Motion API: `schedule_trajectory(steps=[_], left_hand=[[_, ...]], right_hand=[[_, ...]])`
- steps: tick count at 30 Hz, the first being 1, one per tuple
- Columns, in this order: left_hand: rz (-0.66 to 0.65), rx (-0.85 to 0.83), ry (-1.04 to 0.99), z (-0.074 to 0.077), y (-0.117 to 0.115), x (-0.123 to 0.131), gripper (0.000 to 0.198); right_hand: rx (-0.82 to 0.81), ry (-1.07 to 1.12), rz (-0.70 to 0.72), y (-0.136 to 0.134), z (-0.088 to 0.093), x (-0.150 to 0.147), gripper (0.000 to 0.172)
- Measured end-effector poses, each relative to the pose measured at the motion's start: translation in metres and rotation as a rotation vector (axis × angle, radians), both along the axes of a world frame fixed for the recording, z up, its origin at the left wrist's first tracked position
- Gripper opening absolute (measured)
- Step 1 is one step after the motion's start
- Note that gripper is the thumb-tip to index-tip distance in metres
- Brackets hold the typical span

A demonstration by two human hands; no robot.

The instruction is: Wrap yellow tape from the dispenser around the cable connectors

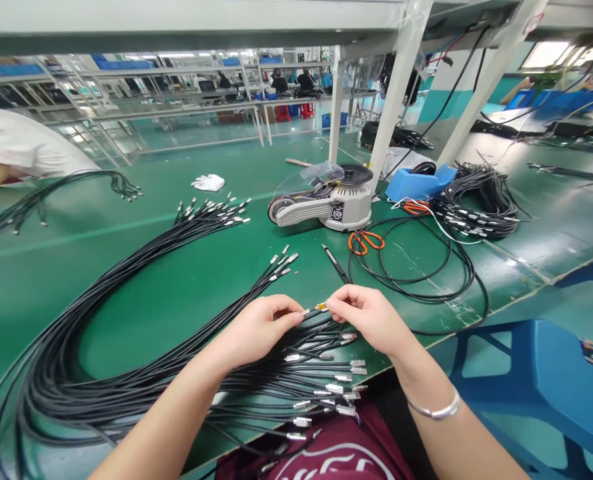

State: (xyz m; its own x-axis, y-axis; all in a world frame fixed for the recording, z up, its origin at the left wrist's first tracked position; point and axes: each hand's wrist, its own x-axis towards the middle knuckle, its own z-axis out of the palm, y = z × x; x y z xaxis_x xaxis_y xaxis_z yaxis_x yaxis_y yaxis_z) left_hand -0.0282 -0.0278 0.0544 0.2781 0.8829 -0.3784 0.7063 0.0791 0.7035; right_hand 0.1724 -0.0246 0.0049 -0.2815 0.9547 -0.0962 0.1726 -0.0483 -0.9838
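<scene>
Near the frame's lower centre, two hands meet over one cable end [307,311].
The left hand [261,327] pinches it and the right hand [371,319] pinches a yellow tab [321,307]; holding both steady seems wise.

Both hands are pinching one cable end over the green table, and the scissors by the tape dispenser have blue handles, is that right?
No. The head view shows the scissors by the tape dispenser have orange handles, not blue. The left hand and right hand do pinch one cable end over the green table.
</scene>
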Motion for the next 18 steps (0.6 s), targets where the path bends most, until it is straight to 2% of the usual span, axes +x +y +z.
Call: schedule_trajectory(steps=[9,18], left_hand=[[0.017,0.095,0.011,-0.005,0.001,0.015,0.028],[0.016,-0.073,-0.148,-0.006,0.004,0.019,0.034]], right_hand=[[-0.024,0.04,-0.063,-0.003,-0.001,-0.003,0.026],[0.07,0.027,-0.033,-0.008,-0.001,0.001,0.024]])
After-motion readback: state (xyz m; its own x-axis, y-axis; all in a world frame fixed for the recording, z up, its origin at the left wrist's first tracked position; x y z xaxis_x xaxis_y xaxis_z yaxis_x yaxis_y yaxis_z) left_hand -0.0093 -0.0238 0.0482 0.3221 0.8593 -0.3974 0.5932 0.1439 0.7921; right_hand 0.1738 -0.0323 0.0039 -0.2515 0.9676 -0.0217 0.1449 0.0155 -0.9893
